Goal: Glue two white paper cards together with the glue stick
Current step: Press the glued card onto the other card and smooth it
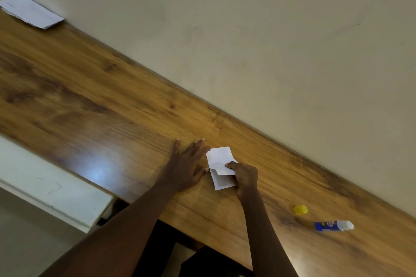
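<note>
Paper cards (221, 167), two white ones, lie partly overlapped near the front of the wooden desk (90, 101), the upper card set askew over the lower so that the lower card's near end sticks out beneath it. The right hand (244, 179) pinches the upper card at its right edge, thumb on top and fingers curled beneath, lifting that side slightly off the lower card. The left hand (188, 164) lies flat and released on the desk just left of the cards, fingers spread and pointing away from the person, its thumb tip close to the cards' left edge (whether it actually touches the paper cannot be told). Both forearms reach in from the lower edge of the view.

To the right of the cards, well apart from them, the glue stick (333, 225) lies on its side on the desk, blue-bodied with its white end uncovered and pointing right. Its yellow cap (301, 209) sits separately on the desk just beyond and left of the stick.

Far off at the desk's left end, against the plain beige wall (270, 29), rests a stack of white papers (31, 11). A white ledge (51, 189) runs beside the desk's near-left edge.
</note>
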The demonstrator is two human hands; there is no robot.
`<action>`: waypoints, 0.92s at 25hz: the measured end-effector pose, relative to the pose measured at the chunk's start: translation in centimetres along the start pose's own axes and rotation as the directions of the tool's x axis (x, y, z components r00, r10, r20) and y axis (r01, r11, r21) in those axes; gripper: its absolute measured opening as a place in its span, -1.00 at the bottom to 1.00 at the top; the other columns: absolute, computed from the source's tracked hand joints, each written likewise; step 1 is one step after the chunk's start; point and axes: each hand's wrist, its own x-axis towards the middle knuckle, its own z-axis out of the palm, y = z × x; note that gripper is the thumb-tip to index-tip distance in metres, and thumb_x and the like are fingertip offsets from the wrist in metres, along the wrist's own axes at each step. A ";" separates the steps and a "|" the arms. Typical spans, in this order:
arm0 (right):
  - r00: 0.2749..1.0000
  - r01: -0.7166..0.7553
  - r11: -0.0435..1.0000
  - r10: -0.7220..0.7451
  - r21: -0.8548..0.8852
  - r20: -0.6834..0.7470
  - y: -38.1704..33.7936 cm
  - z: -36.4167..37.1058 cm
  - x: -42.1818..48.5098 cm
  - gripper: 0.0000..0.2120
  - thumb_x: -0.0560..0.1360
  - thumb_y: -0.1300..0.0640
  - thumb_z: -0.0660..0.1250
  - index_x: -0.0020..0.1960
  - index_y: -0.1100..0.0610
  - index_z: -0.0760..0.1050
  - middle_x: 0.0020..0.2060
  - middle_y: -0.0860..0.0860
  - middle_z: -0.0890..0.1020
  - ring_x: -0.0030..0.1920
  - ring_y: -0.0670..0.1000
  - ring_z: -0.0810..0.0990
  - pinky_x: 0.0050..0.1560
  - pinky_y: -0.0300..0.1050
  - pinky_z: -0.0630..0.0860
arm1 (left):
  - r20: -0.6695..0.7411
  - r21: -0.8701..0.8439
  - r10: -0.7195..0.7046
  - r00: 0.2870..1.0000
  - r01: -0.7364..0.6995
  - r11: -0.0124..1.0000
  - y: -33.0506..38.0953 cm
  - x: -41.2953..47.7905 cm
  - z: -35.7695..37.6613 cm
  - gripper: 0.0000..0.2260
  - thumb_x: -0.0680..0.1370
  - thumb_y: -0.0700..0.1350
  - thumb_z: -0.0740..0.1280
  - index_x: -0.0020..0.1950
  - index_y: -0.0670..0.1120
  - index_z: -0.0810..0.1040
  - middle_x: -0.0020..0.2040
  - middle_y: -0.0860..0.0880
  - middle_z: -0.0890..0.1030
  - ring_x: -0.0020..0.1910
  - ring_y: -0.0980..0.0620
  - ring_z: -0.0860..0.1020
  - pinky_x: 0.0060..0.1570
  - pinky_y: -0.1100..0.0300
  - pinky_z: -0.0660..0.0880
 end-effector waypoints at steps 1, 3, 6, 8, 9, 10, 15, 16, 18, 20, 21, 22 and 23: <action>1.000 -0.012 1.000 0.012 0.009 0.001 -0.1 0.0 0.1 -0.85 0.30 0.24 0.44 -0.37 0.21 0.49 -0.21 0.16 0.60 -0.11 0.18 0.56 -0.11 0.03 0.44 | -0.001 0.016 0.014 1.000 -0.014 1.000 0.0 0.0 0.0 -0.51 0.52 0.09 0.15 0.43 0.03 0.18 0.53 -0.03 0.14 0.50 0.01 0.13 0.42 -0.19 -0.23; 0.999 -0.033 0.999 0.033 0.007 -0.001 -0.4 0.0 0.1 -0.84 0.28 0.26 0.44 -0.41 0.20 0.48 -0.33 0.11 0.57 -0.17 0.14 0.55 -0.12 0.01 0.45 | 0.000 0.030 0.022 1.000 -0.022 0.999 0.0 0.0 0.0 -0.55 0.53 0.10 0.13 0.40 0.03 0.24 0.53 -0.01 0.12 0.50 0.01 0.13 0.42 -0.21 -0.23; 0.998 -0.065 0.996 0.066 -0.053 0.004 -1.3 0.2 0.3 -0.83 0.26 0.32 0.43 -0.43 0.25 0.46 -0.40 0.12 0.53 -0.34 0.09 0.55 -0.29 -0.07 0.51 | -0.027 0.022 0.019 0.999 -0.018 1.000 0.0 -0.1 0.0 -0.58 0.54 0.09 0.13 0.37 0.03 0.28 0.52 0.00 0.15 0.49 0.01 0.14 0.43 -0.20 -0.19; 0.996 -0.086 0.986 0.088 -0.143 0.012 -2.2 0.3 0.4 -0.84 0.27 0.34 0.43 -0.36 0.29 0.44 -0.34 0.16 0.55 -0.38 0.09 0.55 -0.32 -0.07 0.57 | -0.044 0.014 0.021 0.999 -0.020 1.000 0.1 -0.3 0.0 -0.61 0.55 0.08 0.12 0.36 0.03 0.29 0.52 0.00 0.18 0.49 0.02 0.16 0.43 -0.19 -0.17; 0.997 -0.067 0.967 0.074 -0.245 0.016 -2.6 0.3 0.5 -0.84 0.27 0.32 0.44 -0.27 0.31 0.45 -0.27 0.18 0.57 -0.32 0.12 0.59 -0.27 -0.06 0.60 | -0.047 0.007 0.021 0.999 -0.021 1.000 0.1 -0.3 -0.1 -0.62 0.55 0.08 0.10 0.36 0.02 0.30 0.51 0.00 0.19 0.49 0.02 0.16 0.44 -0.18 -0.16; 0.999 -0.036 0.928 0.048 -0.371 0.021 -2.9 0.3 0.5 -0.77 0.27 0.27 0.46 -0.18 0.31 0.45 -0.19 0.18 0.57 -0.23 0.13 0.61 -0.29 -0.08 0.58 | -0.046 0.000 0.021 0.999 -0.021 1.000 0.1 -0.3 -0.1 -0.62 0.56 0.08 0.09 0.36 0.02 0.31 0.51 -0.01 0.19 0.49 0.01 0.16 0.44 -0.18 -0.16; 0.985 0.152 0.692 -0.169 -0.706 0.046 -2.7 -0.4 -0.1 -0.56 0.30 0.05 0.48 0.05 0.19 0.39 0.06 0.13 0.55 -0.01 0.10 0.55 -0.24 -0.15 0.43 | -0.052 -0.022 0.015 0.999 -0.016 1.000 0.2 -0.2 -0.4 -0.62 0.56 0.06 0.11 0.36 -0.01 0.33 0.50 -0.03 0.21 0.48 0.01 0.18 0.45 -0.17 -0.16; 0.963 0.217 0.625 -0.261 -0.750 0.062 -2.1 -0.6 0.0 -0.57 0.31 0.02 0.46 0.07 0.15 0.41 0.09 0.11 0.52 0.08 0.11 0.50 -0.06 -0.06 0.41 | -0.049 -0.024 0.014 0.999 -0.015 1.000 0.3 -0.3 -0.4 -0.62 0.56 0.06 0.12 0.36 -0.01 0.33 0.50 -0.03 0.21 0.48 0.01 0.18 0.45 -0.16 -0.16; 0.899 0.352 0.541 -0.423 -0.764 0.114 -0.2 -1.0 -0.2 -0.66 0.36 -0.01 0.40 0.07 0.07 0.44 0.13 0.09 0.46 0.18 0.12 0.39 0.14 0.03 0.28 | -0.042 -0.031 0.009 0.999 -0.010 0.999 0.3 -0.3 -0.5 -0.61 0.56 0.05 0.13 0.37 0.00 0.32 0.51 -0.03 0.19 0.49 0.00 0.17 0.45 -0.15 -0.18; 0.849 0.431 0.560 -0.517 -0.708 0.108 1.8 -1.2 -0.5 -0.71 0.40 -0.03 0.35 0.08 0.03 0.45 0.13 0.06 0.45 0.18 0.10 0.34 0.11 0.01 0.18 | -0.036 -0.031 0.001 0.999 -0.002 1.000 0.4 -0.3 -0.6 -0.61 0.56 0.06 0.11 0.37 0.00 0.31 0.51 -0.03 0.18 0.49 0.01 0.16 0.45 -0.15 -0.18; 0.831 0.451 0.574 -0.549 -0.683 0.088 2.7 -1.2 -0.7 -0.71 0.41 -0.04 0.33 0.09 0.03 0.45 0.13 0.06 0.46 0.18 0.09 0.33 0.07 -0.02 0.14 | -0.032 -0.029 -0.001 0.999 0.000 1.000 0.5 -0.3 -0.7 -0.61 0.56 0.06 0.11 0.37 0.01 0.30 0.52 -0.02 0.17 0.49 0.01 0.15 0.45 -0.14 -0.18; 0.816 0.466 0.590 -0.574 -0.659 0.064 3.5 -1.2 -0.8 -0.70 0.41 -0.04 0.33 0.10 0.03 0.44 0.12 0.05 0.47 0.17 0.09 0.33 0.04 -0.03 0.12 | -0.029 -0.024 -0.002 1.000 0.001 1.000 0.5 -0.3 -0.7 -0.61 0.56 0.07 0.10 0.37 0.01 0.30 0.52 -0.02 0.17 0.49 0.02 0.15 0.45 -0.14 -0.18; 0.808 0.475 0.614 -0.588 -0.630 0.036 4.1 -1.1 -0.8 -0.69 0.41 -0.04 0.33 0.11 0.04 0.44 0.12 0.06 0.48 0.16 0.09 0.34 0.03 -0.04 0.11 | -0.025 -0.016 -0.004 1.000 0.003 1.000 0.5 -0.3 -0.7 -0.61 0.56 0.07 0.09 0.38 0.02 0.29 0.52 -0.01 0.16 0.49 0.02 0.14 0.45 -0.14 -0.18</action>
